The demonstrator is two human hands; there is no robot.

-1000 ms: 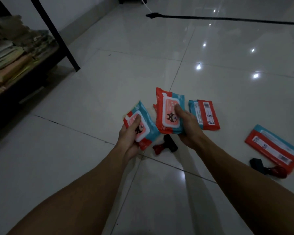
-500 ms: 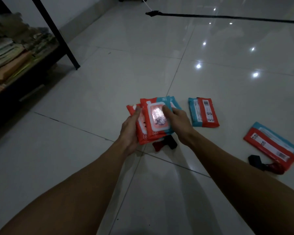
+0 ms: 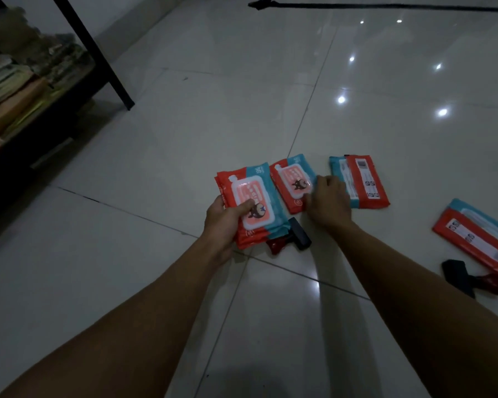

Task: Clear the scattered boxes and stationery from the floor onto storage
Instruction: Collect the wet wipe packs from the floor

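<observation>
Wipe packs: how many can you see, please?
5: a stack, seemingly two, in the left hand; one at the right hand; one beside it; one far right. The stack may hide more.

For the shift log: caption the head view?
Left hand grips stacked wipe packs; right hand reaches a pack on the floor.

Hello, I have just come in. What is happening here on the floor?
A person is gathering red and blue packs from the tiled floor. The left hand grips a small stack of packs. The right hand reaches to a face-up pack lying on the floor. Beside it lies a face-down pack, and one more pack lies far right. Two dark clips are not yet collected. A shelf stands at left.
</observation>
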